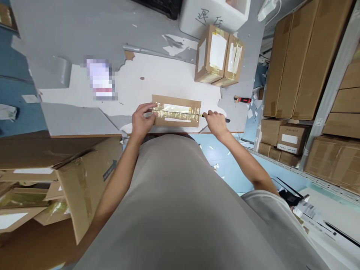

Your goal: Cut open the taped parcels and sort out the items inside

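A small taped cardboard box (pixel 177 122) lies near the table's front edge, a white label and shiny clear tape along its top. My left hand (pixel 143 119) grips its left end, thumb and fingers closed on the corner area. At the box's right end my right hand (pixel 215 122) is wrapped around a utility knife (pixel 227 120); its dark handle end sticks out to the right. The knife's tip points left and meets the box's taped top at the right edge. How deep the blade sits cannot be made out.
Two taped cardboard boxes (pixel 211 56) stand at the back right, before a white foam box (pixel 194 23). A red-and-black tool (pixel 243 99) lies to the right, a blurred phone-like object (pixel 100 78) to the left. A large open carton (pixel 81 187) stands below left; shelves of cartons (pixel 289 67) are at right.
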The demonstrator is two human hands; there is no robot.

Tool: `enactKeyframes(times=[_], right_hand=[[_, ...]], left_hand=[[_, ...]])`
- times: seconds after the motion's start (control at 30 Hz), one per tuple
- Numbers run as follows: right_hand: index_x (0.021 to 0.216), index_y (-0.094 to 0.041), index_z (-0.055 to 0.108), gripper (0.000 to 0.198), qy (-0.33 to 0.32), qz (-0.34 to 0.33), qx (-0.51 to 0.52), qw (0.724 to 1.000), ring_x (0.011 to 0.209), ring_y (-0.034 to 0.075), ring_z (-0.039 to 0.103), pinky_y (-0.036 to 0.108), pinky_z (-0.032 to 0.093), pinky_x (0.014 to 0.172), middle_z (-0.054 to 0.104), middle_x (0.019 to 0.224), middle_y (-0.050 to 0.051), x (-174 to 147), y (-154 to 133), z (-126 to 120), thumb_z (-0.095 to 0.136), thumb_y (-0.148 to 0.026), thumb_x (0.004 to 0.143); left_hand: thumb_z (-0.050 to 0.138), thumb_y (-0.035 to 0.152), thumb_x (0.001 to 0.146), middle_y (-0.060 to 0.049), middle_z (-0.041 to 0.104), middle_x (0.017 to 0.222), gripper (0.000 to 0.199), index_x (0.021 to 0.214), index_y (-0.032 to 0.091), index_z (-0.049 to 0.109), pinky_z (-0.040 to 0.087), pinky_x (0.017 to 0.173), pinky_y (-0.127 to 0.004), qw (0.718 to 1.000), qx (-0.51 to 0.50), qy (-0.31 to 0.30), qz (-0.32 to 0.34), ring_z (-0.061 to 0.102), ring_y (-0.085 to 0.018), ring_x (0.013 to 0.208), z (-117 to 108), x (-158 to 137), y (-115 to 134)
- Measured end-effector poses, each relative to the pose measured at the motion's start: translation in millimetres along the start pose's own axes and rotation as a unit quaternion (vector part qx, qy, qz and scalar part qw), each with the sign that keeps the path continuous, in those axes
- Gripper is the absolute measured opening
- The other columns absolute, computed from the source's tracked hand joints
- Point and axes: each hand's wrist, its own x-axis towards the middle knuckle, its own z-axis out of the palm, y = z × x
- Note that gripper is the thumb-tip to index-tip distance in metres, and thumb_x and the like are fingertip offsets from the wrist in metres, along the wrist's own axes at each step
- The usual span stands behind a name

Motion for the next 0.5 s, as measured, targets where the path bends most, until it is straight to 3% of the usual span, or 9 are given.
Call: enactKeyframes(times=[0.17, 0.3, 0.37, 0.5], right_hand=[[0.154, -0.023, 0.072, 0.041, 0.036, -0.062, 0.089, 0.993, 0.124, 0.031, 0.076, 0.037, 0.051, 0.092, 0.08, 0.143, 0.016, 22, 32, 37, 0.042, -0.028, 0.125], [0.154, -0.023, 0.069, 0.041, 0.058, -0.092, 0.239, 0.965, 0.125, 0.03, 0.076, 0.034, 0.052, 0.094, 0.082, 0.145, 0.013, 31, 44, 79, 0.043, -0.035, 0.125], [0.152, -0.02, 0.068, 0.043, 0.097, -0.112, 0.333, 0.931, 0.124, 0.029, 0.077, 0.034, 0.054, 0.099, 0.082, 0.145, 0.015, 34, 37, 103, 0.04, -0.038, 0.124], [0.15, -0.021, 0.064, 0.053, 0.168, -0.099, 0.519, 0.832, 0.123, 0.028, 0.079, 0.037, 0.058, 0.106, 0.083, 0.141, 0.017, 42, 3, 144, 0.035, -0.057, 0.122]], left_hand=[[0.085, 0.035, 0.092, -0.01, 0.08, 0.143, 0.033, 0.124, 0.028, 0.086, 0.062, 0.125, -0.05, 0.999, -0.006, 0.036, -0.021, 0.075, -0.031, 0.138, 5, -2, 6], [0.086, 0.033, 0.089, -0.01, 0.081, 0.142, 0.032, 0.121, 0.027, 0.085, 0.064, 0.122, -0.049, 0.997, -0.026, 0.058, -0.052, 0.078, -0.03, 0.132, 3, -5, 6], [0.086, 0.032, 0.087, -0.009, 0.082, 0.14, 0.035, 0.121, 0.026, 0.084, 0.068, 0.115, -0.045, 0.993, -0.032, 0.072, -0.09, 0.081, -0.027, 0.122, 0, -5, 6], [0.087, 0.032, 0.082, -0.009, 0.084, 0.132, 0.043, 0.124, 0.024, 0.084, 0.071, 0.104, -0.04, 0.981, -0.032, 0.119, -0.149, 0.082, -0.025, 0.112, -12, -2, 2]])
